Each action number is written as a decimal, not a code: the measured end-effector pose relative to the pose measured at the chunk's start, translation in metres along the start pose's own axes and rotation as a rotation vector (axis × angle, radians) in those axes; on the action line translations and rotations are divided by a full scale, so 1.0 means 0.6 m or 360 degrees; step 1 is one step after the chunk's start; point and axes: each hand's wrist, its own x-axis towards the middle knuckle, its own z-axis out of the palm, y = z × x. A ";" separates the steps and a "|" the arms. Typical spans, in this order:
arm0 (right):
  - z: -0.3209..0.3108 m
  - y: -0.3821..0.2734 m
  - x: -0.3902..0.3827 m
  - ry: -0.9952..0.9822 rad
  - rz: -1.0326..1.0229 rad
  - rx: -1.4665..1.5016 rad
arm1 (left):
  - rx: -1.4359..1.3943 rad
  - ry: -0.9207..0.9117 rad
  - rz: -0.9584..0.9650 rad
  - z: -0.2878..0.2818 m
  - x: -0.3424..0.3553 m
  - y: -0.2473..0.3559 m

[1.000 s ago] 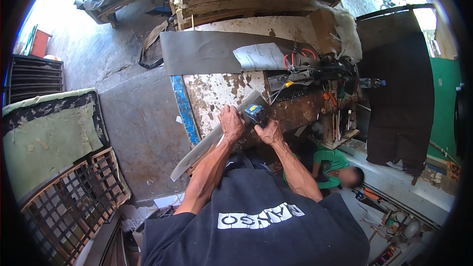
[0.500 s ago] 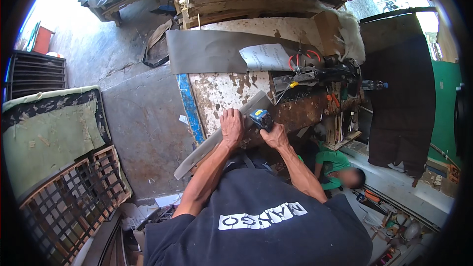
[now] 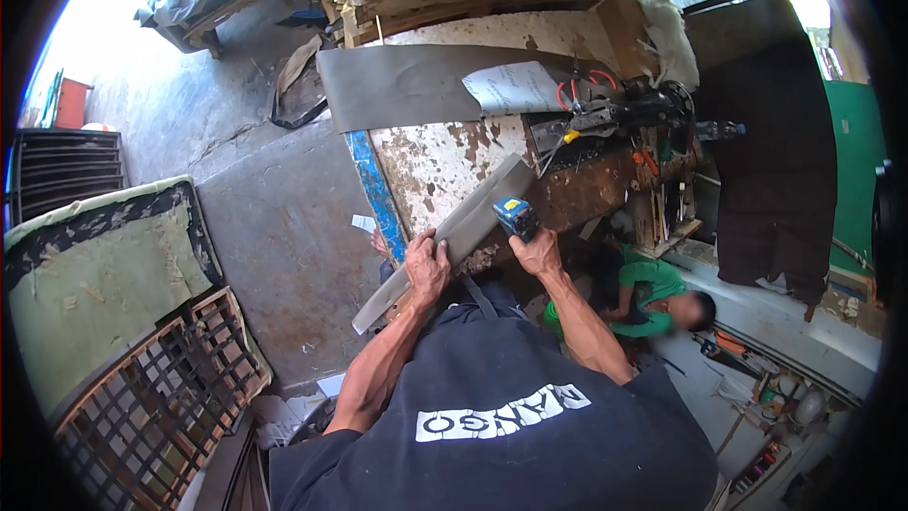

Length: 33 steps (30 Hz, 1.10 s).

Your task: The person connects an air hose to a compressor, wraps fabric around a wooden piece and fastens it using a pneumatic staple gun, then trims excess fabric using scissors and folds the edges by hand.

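A long, narrow board covered in grey material [image 3: 484,206] lies slanted across the near edge of the worn workbench [image 3: 416,166]. My left hand [image 3: 428,270] grips it near its lower end, the fingers curled over the edge. My right hand [image 3: 537,254] is closed round the handle of a blue-and-black power tool [image 3: 515,216] with a yellow patch. The tool is just right of the board. From here I cannot tell whether its working end touches the board.
A grey sheet [image 3: 397,90] with white paper [image 3: 515,87] spans the bench. Behind the tool stands a black machine, apparently a sewing machine [image 3: 653,114], near red-handled scissors [image 3: 601,80]. A person in green [image 3: 653,284] sits low at the right. Latticed frames [image 3: 170,374] stand at left.
My left hand has slid down along the board toward its lower end. The tool in my right hand has moved slightly right. The head view has shifted a little.
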 end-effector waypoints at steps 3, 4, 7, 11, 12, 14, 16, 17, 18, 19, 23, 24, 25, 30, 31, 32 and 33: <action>0.002 -0.018 -0.018 -0.0065 -0.0143 0.0138 | 0.0115 0.0121 0.0176 0.008 -0.002 0.002; 0.003 -0.023 -0.023 -0.0157 -0.0162 0.0100 | 0.0110 0.0101 0.0162 0.012 -0.003 0.004; 0.015 -0.039 -0.039 -0.0230 -0.0198 0.0038 | 0.0161 0.0145 0.0124 0.019 -0.001 0.005; 0.030 -0.046 -0.053 -0.0294 -0.0188 0.0023 | 0.0143 0.0162 0.0158 0.020 0.000 0.003; 0.033 -0.046 -0.056 -0.0327 -0.0109 -0.0006 | 0.0134 0.0145 0.0153 0.019 0.000 0.002; 0.039 -0.044 -0.058 -0.0297 -0.0142 0.0009 | 0.0111 0.0199 0.0174 0.019 0.000 0.003; 0.042 -0.042 -0.059 -0.0282 -0.0137 -0.0006 | 0.0093 0.0161 0.0178 0.019 -0.001 0.003; 0.045 -0.042 -0.060 -0.0285 -0.0130 -0.0005 | 0.0092 0.0192 0.0171 0.018 -0.001 0.004; 0.047 -0.042 -0.060 -0.0308 -0.0079 -0.0047 | 0.0079 0.0191 0.0174 0.018 -0.001 0.004; 0.051 -0.042 -0.060 -0.0301 -0.0135 -0.0013 | 0.0068 0.0189 0.0174 0.017 -0.002 0.004; 0.057 -0.047 -0.059 -0.0283 -0.0082 -0.0043 | 0.0072 0.0173 0.0180 0.017 -0.002 0.005; 0.057 -0.048 -0.058 -0.0316 0.0036 -0.0109 | 0.0090 0.0172 0.0174 0.017 -0.002 0.005; 0.053 -0.048 -0.056 -0.0293 0.0018 -0.0084 | 0.0107 0.0151 0.0175 0.017 -0.001 0.006; 0.019 -0.042 -0.042 -0.0233 -0.0053 -0.0060 | 0.0108 0.0175 0.0191 0.015 -0.001 0.008; 0.013 -0.040 -0.035 -0.0206 -0.0024 -0.0067 | 0.0099 0.0154 0.0188 0.015 -0.001 0.009; 0.009 -0.038 -0.029 -0.0200 -0.0043 -0.0048 | 0.0099 0.0174 0.0195 0.016 0.000 0.009; 0.006 -0.036 -0.025 -0.0226 -0.0079 -0.0061 | 0.0108 0.0176 0.0204 0.016 -0.001 0.009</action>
